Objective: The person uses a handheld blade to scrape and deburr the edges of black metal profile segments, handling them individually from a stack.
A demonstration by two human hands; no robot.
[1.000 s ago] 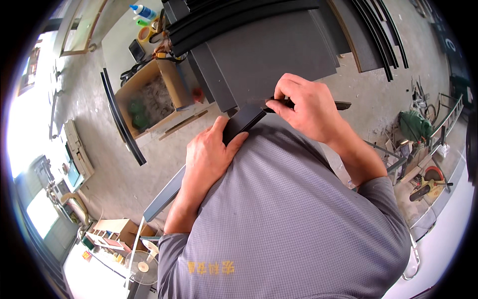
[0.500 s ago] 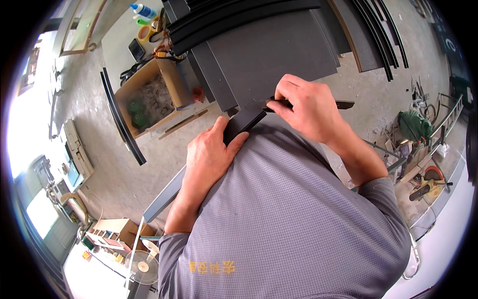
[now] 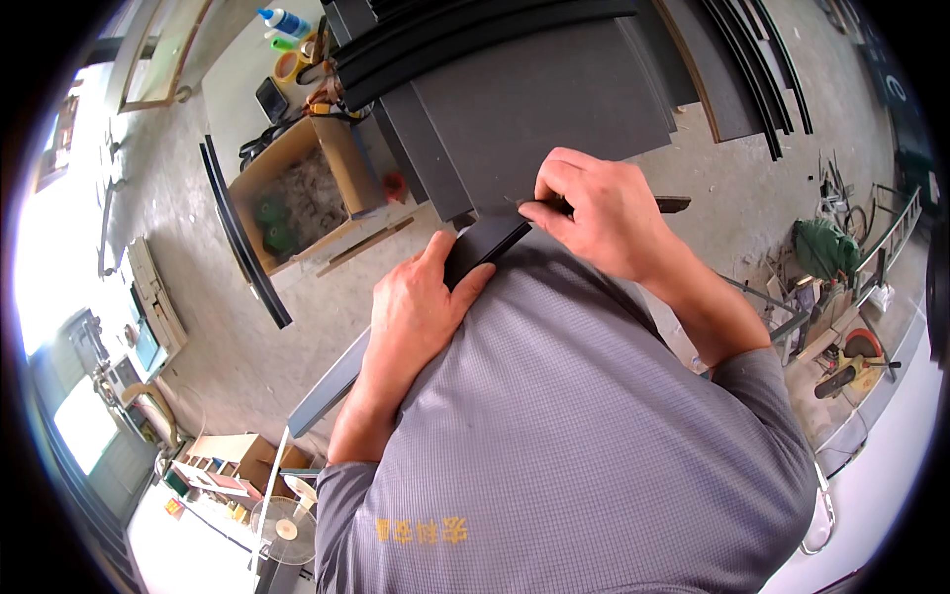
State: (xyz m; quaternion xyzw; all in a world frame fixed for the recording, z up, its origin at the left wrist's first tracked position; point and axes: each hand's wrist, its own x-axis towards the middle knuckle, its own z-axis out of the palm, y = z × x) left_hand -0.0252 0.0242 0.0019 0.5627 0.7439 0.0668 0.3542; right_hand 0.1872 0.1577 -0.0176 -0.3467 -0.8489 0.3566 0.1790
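Note:
My left hand (image 3: 414, 307) grips a dark grey, box-shaped profile bar (image 3: 482, 245) close to its end, thumb on the near side and fingers round the far side. The bar lies against the front of my shirt; a grey length (image 3: 332, 388) comes out behind my left forearm and seems to be the same piece. My right hand (image 3: 602, 216) is closed around a flat, narrow dark tool (image 3: 674, 205), whose end sticks out past the hand on the right. Its thumb and forefinger are pinched right at the profile's end. The tool's working part is hidden by the fingers.
Dark grey panels (image 3: 534, 109) with black strips (image 3: 475, 49) across them lie ahead. An open box (image 3: 346, 168) of scraps stands at left, beside black strips (image 3: 237, 233). A bottle (image 3: 285, 22) and tape roll (image 3: 288, 66) are beyond it. A red-bladed saw (image 3: 859, 361) stands at right.
My right hand and the tool have shifted slightly left, toward my left hand, along the profile's end. My left hand and the profile have stayed in place.

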